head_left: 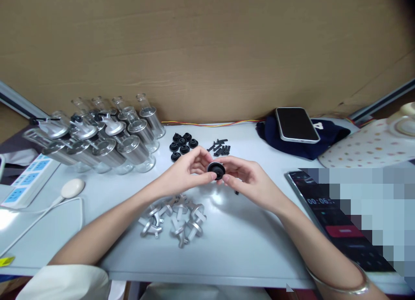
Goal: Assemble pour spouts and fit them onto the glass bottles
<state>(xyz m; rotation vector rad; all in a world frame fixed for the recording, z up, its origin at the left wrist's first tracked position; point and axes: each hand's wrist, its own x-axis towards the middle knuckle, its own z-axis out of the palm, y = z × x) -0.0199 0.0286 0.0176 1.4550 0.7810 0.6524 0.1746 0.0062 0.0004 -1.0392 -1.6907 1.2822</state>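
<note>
Between my two hands, over the middle of the table, is a round black stopper with a thin silver rim, its ribbed underside turned toward me. My left hand pinches its left side with thumb and fingers. From the right, the thumb and fingers of my right hand close on the same piece. Several loose black stoppers lie behind my left hand. Small black strip-like parts sit beyond the fingers. Silver pourer spouts with round caps are piled in front of my left forearm.
Glass bottles with metal sleeves stand at the back left, some topped with silver pourers. A power strip and a white round charger lie left. Right are a phone on a dark cap and a large timer screen.
</note>
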